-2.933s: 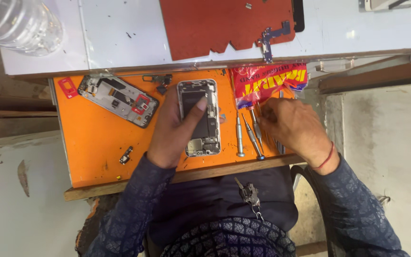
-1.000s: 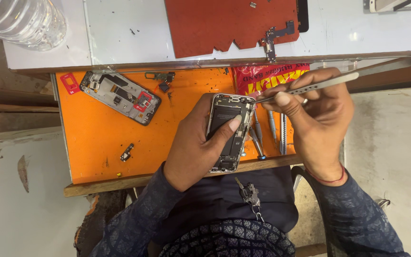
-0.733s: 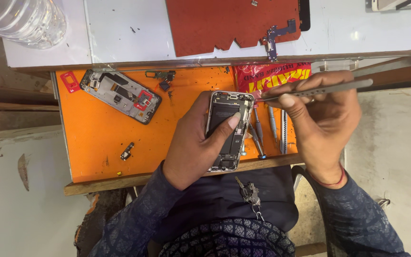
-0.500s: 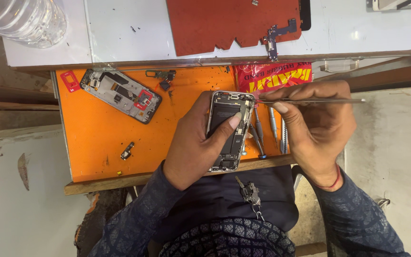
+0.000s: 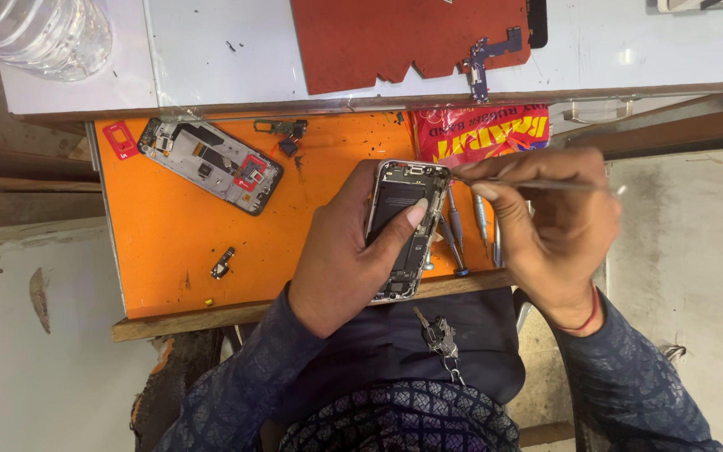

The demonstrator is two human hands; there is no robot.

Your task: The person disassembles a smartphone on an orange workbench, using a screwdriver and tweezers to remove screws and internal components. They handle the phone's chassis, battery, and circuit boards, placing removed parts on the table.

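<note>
The left hand (image 5: pixel 340 259) wraps around an opened phone (image 5: pixel 403 226) from its left side, fingers curled behind the body and the thumb laid across the exposed insides, so the phone sits lifted just above the near edge of the orange mat (image 5: pixel 169 243). The right hand (image 5: pixel 546 226) comes in from the right, its fingers pressed together in a pinch on thin metal tweezers (image 5: pixel 537 183) whose shaft lies nearly level and points left, the tip meeting the phone's top right corner. The phone's long axis runs away from the person, tilted a little to the right at the far end, so the tweezers cross it almost at a right angle; the left hand is the one in full contact, the right touches only through the tool. Just beside the phone on the right lie several small screwdrivers (image 5: pixel 453 243), handles toward the far side. Beyond them sits a red printed packet (image 5: pixel 479 134) (partly under the right hand's fingers). Well to the left on the mat lies a second stripped phone frame (image 5: pixel 209 163), slanted, and a small loose part (image 5: pixel 222 264) nearer the front
</note>
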